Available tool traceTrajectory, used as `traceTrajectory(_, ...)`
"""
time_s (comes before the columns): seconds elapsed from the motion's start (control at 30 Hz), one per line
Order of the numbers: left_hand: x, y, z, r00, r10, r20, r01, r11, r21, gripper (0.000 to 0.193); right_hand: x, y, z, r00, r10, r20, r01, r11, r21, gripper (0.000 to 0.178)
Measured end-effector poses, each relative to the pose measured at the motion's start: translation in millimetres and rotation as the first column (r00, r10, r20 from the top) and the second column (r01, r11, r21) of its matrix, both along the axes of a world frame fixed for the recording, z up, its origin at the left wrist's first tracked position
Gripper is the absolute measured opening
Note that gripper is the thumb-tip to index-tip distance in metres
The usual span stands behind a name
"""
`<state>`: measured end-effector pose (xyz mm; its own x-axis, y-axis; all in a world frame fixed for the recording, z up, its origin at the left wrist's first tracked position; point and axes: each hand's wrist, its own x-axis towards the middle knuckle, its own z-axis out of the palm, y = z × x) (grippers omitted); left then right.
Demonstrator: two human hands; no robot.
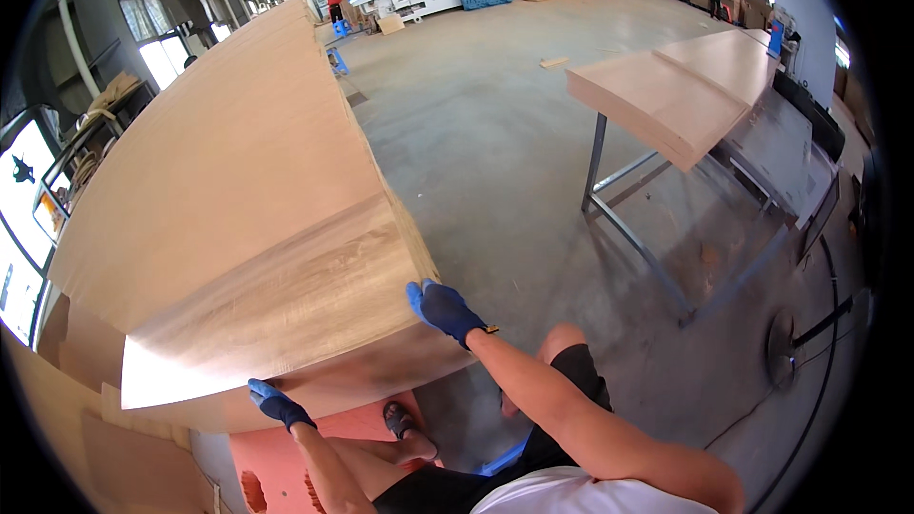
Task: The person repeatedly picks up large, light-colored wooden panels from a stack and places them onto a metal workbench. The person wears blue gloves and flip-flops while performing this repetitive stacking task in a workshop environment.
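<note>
Nearest, a sandalled foot (398, 421) stands over a red slab (276, 462) with ragged holes; a step into one could cost the person balance. The left grip (278, 403) lies at the near edge of the wood-grain sheet (286, 295), fingers together; whether it clamps the edge I cannot tell. If it only rests there, a pull could slip off the smooth face. The right grip (443, 309) curls at the sheet's near right corner, its hold underneath hidden; uneven force between the two could skew the sheet or chip that corner. The sheet lies at the near end of a long stack of pale boards (228, 133); whether it runs under the pale face is unclear, and if so, it could bind or drag boards along. Farther right, a board-laden tabletop (657, 95) could catch a widely swung sheet.
</note>
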<state>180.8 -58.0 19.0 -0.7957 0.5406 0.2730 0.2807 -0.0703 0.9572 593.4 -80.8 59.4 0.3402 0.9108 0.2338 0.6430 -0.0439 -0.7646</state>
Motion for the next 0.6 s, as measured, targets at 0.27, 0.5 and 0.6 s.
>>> traceTrajectory(0.27, 10, -4, 5, 0.992, 0.057, -0.115, -0.056, 0.998, 0.01, 0.048, -16, -61, 0, 0.993, -0.051, -0.109, 0.055, 0.998, 0.039, 0.047)
traceTrajectory(0.5, 27, -9, 19, 0.996, 0.06, -0.065, -0.057, 0.997, 0.06, 0.049, -17, -118, -30, 0.986, -0.014, -0.169, 0.058, 0.964, 0.258, 0.039)
traceTrajectory(0.6, 23, -9, 15, 0.998, 0.041, -0.049, -0.036, 0.994, 0.101, 0.048, -16, -140, -70, 0.971, 0.078, -0.225, -0.058, 0.994, 0.094, 0.032)
